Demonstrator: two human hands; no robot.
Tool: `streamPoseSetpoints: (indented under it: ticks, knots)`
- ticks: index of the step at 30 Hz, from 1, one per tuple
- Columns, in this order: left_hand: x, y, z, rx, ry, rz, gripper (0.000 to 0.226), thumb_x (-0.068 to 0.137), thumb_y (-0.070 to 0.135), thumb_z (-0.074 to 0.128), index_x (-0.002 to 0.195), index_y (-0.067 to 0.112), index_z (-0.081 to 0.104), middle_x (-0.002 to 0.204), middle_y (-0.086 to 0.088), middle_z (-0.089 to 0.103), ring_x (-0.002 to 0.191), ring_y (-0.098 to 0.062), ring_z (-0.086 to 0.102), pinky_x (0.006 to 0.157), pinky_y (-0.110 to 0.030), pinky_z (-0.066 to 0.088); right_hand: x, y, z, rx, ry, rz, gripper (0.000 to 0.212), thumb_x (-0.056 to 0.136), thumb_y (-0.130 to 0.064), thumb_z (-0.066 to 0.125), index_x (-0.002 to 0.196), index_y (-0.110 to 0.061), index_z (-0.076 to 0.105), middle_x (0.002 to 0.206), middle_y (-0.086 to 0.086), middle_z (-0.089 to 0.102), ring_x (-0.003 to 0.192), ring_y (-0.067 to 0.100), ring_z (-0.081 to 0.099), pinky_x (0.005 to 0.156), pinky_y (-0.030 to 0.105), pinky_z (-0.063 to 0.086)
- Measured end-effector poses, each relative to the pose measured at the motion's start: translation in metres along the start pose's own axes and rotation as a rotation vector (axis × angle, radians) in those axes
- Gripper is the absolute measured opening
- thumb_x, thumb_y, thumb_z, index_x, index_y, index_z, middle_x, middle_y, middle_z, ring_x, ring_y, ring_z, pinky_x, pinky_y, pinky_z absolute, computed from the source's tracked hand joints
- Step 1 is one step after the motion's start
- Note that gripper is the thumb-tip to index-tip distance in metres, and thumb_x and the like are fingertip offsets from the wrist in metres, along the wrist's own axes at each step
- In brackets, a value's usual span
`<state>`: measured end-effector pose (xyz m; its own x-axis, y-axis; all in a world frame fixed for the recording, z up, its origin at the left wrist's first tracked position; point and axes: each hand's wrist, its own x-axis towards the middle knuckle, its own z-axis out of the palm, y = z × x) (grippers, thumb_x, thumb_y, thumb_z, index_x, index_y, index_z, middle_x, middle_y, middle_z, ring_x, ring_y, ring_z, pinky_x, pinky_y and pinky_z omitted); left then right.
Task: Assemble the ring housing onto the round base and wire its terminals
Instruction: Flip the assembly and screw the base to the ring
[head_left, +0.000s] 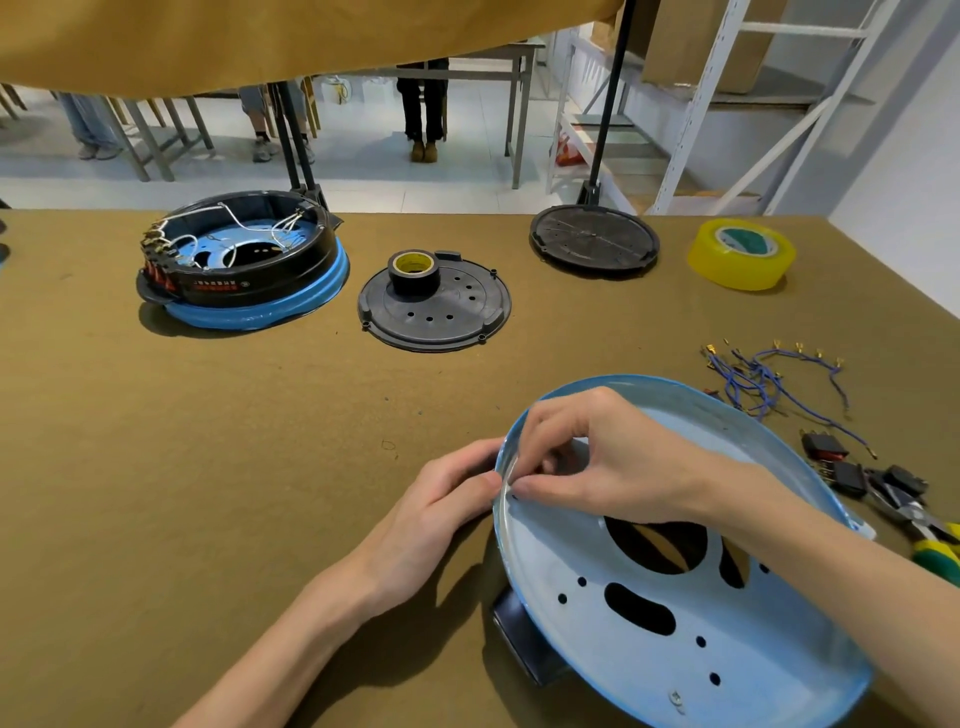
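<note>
Working at the near rim of the blue round base (675, 613), both hands meet at one spot on its left edge. The right hand (587, 457) reaches over the rim with fingers curled, pinching something small and thin there; whether it is a film edge or a clip I cannot tell. The left hand (441, 509) rests on the table (260, 441) outside the rim, its fingertips pressed to the base's edge and partly hidden behind it, so how far it is closed cannot be judged. The base sits tilted, propped on a dark part beneath it that is mostly hidden.

The task looks to be at an early stage for this unit. No ring housing sits on this base and no terminals are wired. The loose blue wires (769, 379) with crimped ends lie well apart to the right, near some black switches (831, 452) and pliers (924, 530). A finished-looking assembly (239, 260), with a black ring on a blue base and white wiring inside, stands at the far left, likely a reference for what remains.
</note>
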<state>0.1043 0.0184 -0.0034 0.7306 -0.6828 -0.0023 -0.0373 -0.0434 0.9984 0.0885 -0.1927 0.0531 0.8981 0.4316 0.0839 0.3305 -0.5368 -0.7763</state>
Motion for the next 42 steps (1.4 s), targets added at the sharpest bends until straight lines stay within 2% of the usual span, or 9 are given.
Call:
streamPoseSetpoints:
  ticks: [4, 13, 20, 26, 30, 32, 35, 39, 42]
  knots:
    - [0.0, 0.0, 0.0, -0.017, 0.008, 0.005, 0.04, 0.103, 0.02, 0.045, 0.139, 0.011, 0.06, 0.134, -0.01, 0.067, 0.13, -0.029, 0.06, 0.113, -0.057, 0.041, 0.001, 0.003, 0.0, -0.011, -0.039, 0.032, 0.008, 0.085, -0.013, 0.078, 0.085, -0.021, 0.081, 0.08, 0.001, 0.069, 0.066, 0.025, 0.055, 0.061, 0.04, 0.046]
    - [0.001, -0.001, 0.001, 0.01, 0.024, 0.014, 0.039, 0.104, 0.022, 0.045, 0.138, 0.016, 0.062, 0.134, -0.008, 0.068, 0.128, -0.028, 0.061, 0.112, -0.056, 0.043, 0.005, 0.006, -0.001, 0.027, -0.084, 0.088, 0.006, 0.084, -0.016, 0.08, 0.083, -0.022, 0.08, 0.082, 0.003, 0.074, 0.074, 0.033, 0.065, 0.068, 0.05, 0.053]
    - [0.0, -0.001, 0.003, 0.03, 0.037, 0.022, 0.038, 0.104, 0.021, 0.042, 0.136, 0.015, 0.063, 0.131, -0.008, 0.068, 0.126, -0.029, 0.061, 0.11, -0.059, 0.042, 0.01, 0.003, -0.001, -0.036, -0.114, 0.097, 0.008, 0.085, -0.014, 0.077, 0.081, -0.02, 0.079, 0.08, 0.004, 0.073, 0.071, 0.03, 0.064, 0.068, 0.049, 0.053]
    - [0.0, 0.002, 0.003, 0.067, 0.039, 0.04, 0.039, 0.104, 0.024, 0.042, 0.137, 0.019, 0.062, 0.132, -0.004, 0.069, 0.127, -0.026, 0.061, 0.111, -0.056, 0.043, 0.009, 0.005, -0.005, 0.028, -0.04, 0.126, 0.003, 0.084, -0.018, 0.081, 0.082, -0.021, 0.082, 0.076, -0.002, 0.076, 0.068, 0.02, 0.066, 0.063, 0.035, 0.053]
    - [-0.001, 0.003, 0.004, 0.067, 0.032, 0.055, 0.038, 0.104, 0.032, 0.045, 0.137, 0.024, 0.062, 0.131, -0.001, 0.069, 0.126, -0.023, 0.062, 0.11, -0.05, 0.046, 0.011, 0.012, -0.003, 0.005, -0.001, 0.14, 0.012, 0.082, -0.021, 0.084, 0.072, -0.021, 0.078, 0.064, -0.009, 0.071, 0.056, 0.0, 0.059, 0.055, 0.017, 0.044]
    - [-0.001, 0.004, 0.005, 0.072, 0.034, 0.063, 0.043, 0.1, 0.04, 0.045, 0.136, 0.024, 0.063, 0.13, 0.0, 0.07, 0.125, -0.022, 0.063, 0.108, -0.046, 0.048, 0.012, 0.013, -0.003, -0.006, -0.038, 0.143, 0.013, 0.083, -0.021, 0.083, 0.072, -0.021, 0.076, 0.066, -0.006, 0.072, 0.058, 0.002, 0.059, 0.056, 0.02, 0.046]
    - [0.0, 0.002, 0.005, 0.081, 0.047, 0.082, 0.042, 0.101, 0.038, 0.044, 0.133, 0.022, 0.064, 0.126, -0.002, 0.071, 0.121, -0.024, 0.064, 0.104, -0.042, 0.05, 0.01, 0.014, -0.006, 0.077, -0.074, 0.181, 0.011, 0.084, -0.024, 0.082, 0.076, -0.019, 0.076, 0.074, 0.002, 0.075, 0.066, 0.012, 0.066, 0.065, 0.036, 0.054]
    - [0.001, 0.002, 0.007, 0.1, 0.086, 0.083, 0.038, 0.103, 0.028, 0.04, 0.129, 0.024, 0.067, 0.122, -0.001, 0.072, 0.117, -0.022, 0.066, 0.1, -0.036, 0.053, 0.011, 0.01, -0.004, 0.014, -0.075, 0.169, 0.014, 0.083, -0.023, 0.084, 0.074, -0.017, 0.076, 0.064, -0.009, 0.069, 0.057, 0.004, 0.056, 0.056, 0.019, 0.045]
    - [-0.001, 0.002, 0.013, 0.129, 0.132, 0.07, 0.039, 0.102, 0.034, 0.037, 0.126, 0.027, 0.066, 0.116, 0.002, 0.073, 0.11, -0.019, 0.068, 0.094, -0.034, 0.055, 0.009, 0.003, -0.003, -0.017, -0.064, 0.182, 0.014, 0.083, -0.02, 0.084, 0.073, -0.015, 0.076, 0.061, -0.009, 0.066, 0.056, 0.002, 0.054, 0.056, 0.017, 0.043]
